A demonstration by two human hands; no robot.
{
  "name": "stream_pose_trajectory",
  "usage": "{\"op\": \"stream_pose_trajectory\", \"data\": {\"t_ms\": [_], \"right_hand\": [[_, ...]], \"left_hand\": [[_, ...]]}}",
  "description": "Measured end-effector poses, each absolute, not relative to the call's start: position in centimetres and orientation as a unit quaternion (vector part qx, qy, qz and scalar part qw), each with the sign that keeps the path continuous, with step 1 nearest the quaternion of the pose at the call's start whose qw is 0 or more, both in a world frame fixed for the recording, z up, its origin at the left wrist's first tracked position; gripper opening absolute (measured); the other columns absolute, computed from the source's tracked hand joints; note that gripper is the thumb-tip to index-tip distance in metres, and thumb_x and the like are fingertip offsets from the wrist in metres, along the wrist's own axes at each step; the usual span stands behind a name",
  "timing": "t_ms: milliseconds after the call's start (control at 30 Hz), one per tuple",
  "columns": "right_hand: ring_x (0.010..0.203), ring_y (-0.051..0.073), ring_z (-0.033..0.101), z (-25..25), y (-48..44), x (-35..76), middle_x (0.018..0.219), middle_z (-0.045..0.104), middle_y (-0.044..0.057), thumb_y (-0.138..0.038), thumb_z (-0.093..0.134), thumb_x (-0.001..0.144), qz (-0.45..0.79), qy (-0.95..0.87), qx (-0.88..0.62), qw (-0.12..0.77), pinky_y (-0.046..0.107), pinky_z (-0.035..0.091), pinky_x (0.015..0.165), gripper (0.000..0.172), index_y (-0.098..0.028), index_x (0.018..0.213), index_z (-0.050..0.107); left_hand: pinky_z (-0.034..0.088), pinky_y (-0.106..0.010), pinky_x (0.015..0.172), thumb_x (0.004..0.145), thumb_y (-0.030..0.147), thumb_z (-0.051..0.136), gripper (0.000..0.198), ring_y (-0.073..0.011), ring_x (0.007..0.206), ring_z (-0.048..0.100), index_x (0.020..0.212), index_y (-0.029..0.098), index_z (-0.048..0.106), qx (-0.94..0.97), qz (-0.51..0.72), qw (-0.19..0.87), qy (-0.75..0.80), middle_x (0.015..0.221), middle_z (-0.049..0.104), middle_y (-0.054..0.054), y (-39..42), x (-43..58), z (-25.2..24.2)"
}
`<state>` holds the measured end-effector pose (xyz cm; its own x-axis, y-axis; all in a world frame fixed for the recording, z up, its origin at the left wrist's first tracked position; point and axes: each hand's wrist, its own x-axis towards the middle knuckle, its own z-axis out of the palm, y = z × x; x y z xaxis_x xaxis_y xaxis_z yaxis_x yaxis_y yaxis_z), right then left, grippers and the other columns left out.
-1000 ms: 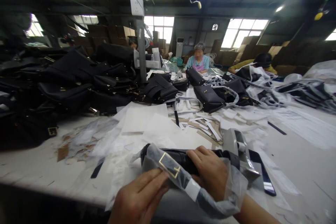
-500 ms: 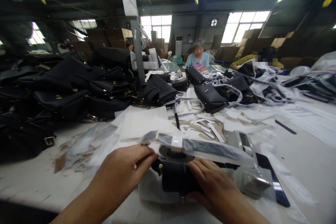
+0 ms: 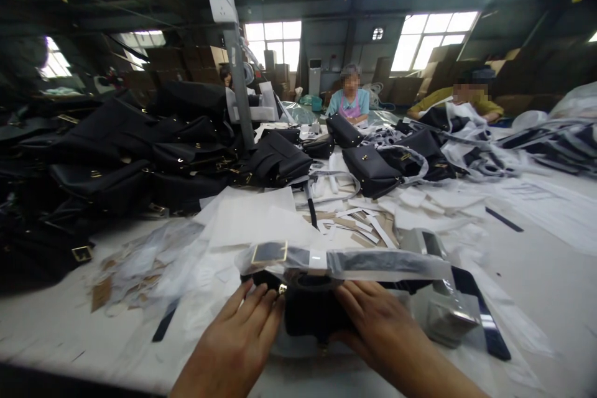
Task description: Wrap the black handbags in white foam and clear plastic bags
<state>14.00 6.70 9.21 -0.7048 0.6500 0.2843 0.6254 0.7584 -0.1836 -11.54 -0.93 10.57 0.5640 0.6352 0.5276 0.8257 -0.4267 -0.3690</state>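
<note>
A small black bag (image 3: 311, 311) lies on the white table (image 3: 527, 286) right in front of me. My left hand (image 3: 242, 339) rests against its left end, fingers stretched forward and close together. My right hand (image 3: 373, 323) lies on the bag's right side, fingers curled over it. Across the top of the bag runs a strap in a clear plastic sleeve (image 3: 364, 261), with a gold rectangular buckle (image 3: 269, 253) at its left end. Neither hand is on the sleeve.
A heap of black bags (image 3: 116, 149) fills the left of the table. Paper and card scraps (image 3: 261, 217) lie behind the bag. A grey metal tool (image 3: 436, 298) and a dark phone (image 3: 480, 317) sit at the right. Other people sit across the table, by more bags (image 3: 373, 168).
My left hand let go of the plastic-sleeved strap and dropped to the bag's left end. The sleeved strap now lies across the bag's top. The right hand stays on the bag.
</note>
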Motion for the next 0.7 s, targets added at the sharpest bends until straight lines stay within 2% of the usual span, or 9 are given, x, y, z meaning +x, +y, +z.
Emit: {"op": "stream_pose_trajectory", "data": {"t_ms": [100, 200, 300, 367, 433, 500, 567, 633, 700], "right_hand": [[0.086, 0.027, 0.068, 8.6, 6.4, 14.6, 0.103, 0.072, 0.010, -0.019, 0.076, 0.076, -0.024, -0.929, -0.319, 0.186, 0.039, 0.057, 0.075, 0.041, -0.015, 0.114, 0.062], [0.087, 0.028, 0.070, 9.7, 5.6, 14.5, 0.103, 0.073, 0.010, -0.016, 0.068, 0.083, -0.037, -0.939, -0.278, 0.200, 0.039, 0.059, 0.075, 0.029, -0.018, 0.112, 0.066], [0.096, 0.021, 0.070, 12.5, 4.6, 13.3, 0.106, 0.074, 0.003, -0.018, 0.057, 0.093, 0.124, -0.951, -0.207, 0.193, 0.029, 0.057, 0.085, 0.021, -0.025, 0.108, 0.069], [0.099, 0.016, 0.070, 13.9, 4.2, 12.1, 0.113, 0.072, 0.002, -0.022, 0.051, 0.098, 0.261, -0.925, -0.189, 0.199, 0.021, 0.056, 0.085, 0.026, -0.028, 0.119, 0.065], [0.103, 0.017, 0.069, 14.3, 4.3, 10.8, 0.123, 0.069, 0.006, -0.027, 0.049, 0.099, 0.316, -0.892, -0.227, 0.231, 0.022, 0.056, 0.086, 0.035, -0.025, 0.133, 0.056], [0.107, 0.022, 0.068, 13.6, 5.1, 9.8, 0.126, 0.067, 0.011, -0.027, 0.050, 0.097, 0.264, -0.887, -0.286, 0.249, 0.030, 0.057, 0.088, 0.044, -0.021, 0.140, 0.050], [0.102, 0.025, 0.070, 12.4, 6.2, 9.2, 0.119, 0.070, 0.011, -0.021, 0.051, 0.093, 0.176, -0.908, -0.313, 0.215, 0.033, 0.058, 0.085, 0.047, -0.022, 0.140, 0.050], [0.091, 0.023, 0.072, 11.5, 7.4, 8.7, 0.109, 0.074, 0.008, -0.013, 0.050, 0.091, 0.122, -0.927, -0.309, 0.172, 0.029, 0.058, 0.078, 0.050, -0.025, 0.139, 0.051], [0.089, 0.020, 0.072, 11.5, 8.2, 8.1, 0.108, 0.074, 0.006, -0.010, 0.049, 0.092, 0.113, -0.943, -0.271, 0.155, 0.025, 0.056, 0.077, 0.046, -0.027, 0.134, 0.056]], "left_hand": [[0.039, -0.034, 0.105, 0.100, 0.009, 0.028, 0.041, -0.0165, 0.105, 0.064, 0.116, 0.016, 0.065, -0.834, -0.155, 0.291, -0.442, 0.111, 0.072, -0.003, -1.5, -12.0, 9.7], [0.037, -0.033, 0.105, 0.101, 0.013, 0.027, 0.042, -0.0162, 0.099, 0.063, 0.105, 0.018, 0.068, -0.807, -0.228, 0.269, -0.473, 0.103, 0.072, -0.003, -2.0, -11.8, 9.1], [0.035, -0.032, 0.107, 0.103, 0.017, 0.026, 0.045, -0.0156, 0.091, 0.062, 0.094, 0.020, 0.070, -0.786, -0.266, 0.257, -0.495, 0.091, 0.072, -0.001, -2.4, -11.1, 8.1], [0.032, -0.032, 0.111, 0.104, 0.021, 0.027, 0.044, -0.0143, 0.091, 0.063, 0.096, 0.021, 0.070, -0.780, -0.279, 0.242, -0.506, 0.088, 0.072, 0.000, -2.7, -10.8, 7.6], [0.029, -0.033, 0.114, 0.104, 0.023, 0.029, 0.041, -0.0137, 0.097, 0.063, 0.104, 0.022, 0.070, -0.773, -0.294, 0.228, -0.514, 0.096, 0.073, 0.001, -3.0, -10.8, 7.3], [0.028, -0.034, 0.115, 0.104, 0.023, 0.031, 0.039, -0.0145, 0.105, 0.062, 0.112, 0.020, 0.068, -0.768, -0.301, 0.222, -0.520, 0.106, 0.073, 0.000, -3.2, -10.8, 7.0], [0.027, -0.036, 0.116, 0.103, 0.022, 0.032, 0.038, -0.0150, 0.109, 0.062, 0.114, 0.020, 0.068, -0.767, -0.311, 0.227, -0.513, 0.108, 0.073, -0.001, -3.1, -10.9, 6.8], [0.025, -0.036, 0.118, 0.103, 0.021, 0.033, 0.038, -0.0146, 0.110, 0.062, 0.115, 0.019, 0.068, -0.770, -0.317, 0.230, -0.503, 0.108, 0.074, -0.002, -2.9, -11.0, 6.5], [0.025, -0.035, 0.119, 0.103, 0.021, 0.033, 0.037, -0.0145, 0.111, 0.062, 0.113, 0.018, 0.069, -0.769, -0.334, 0.236, -0.491, 0.107, 0.074, -0.002, -2.6, -11.1, 6.4]]}}
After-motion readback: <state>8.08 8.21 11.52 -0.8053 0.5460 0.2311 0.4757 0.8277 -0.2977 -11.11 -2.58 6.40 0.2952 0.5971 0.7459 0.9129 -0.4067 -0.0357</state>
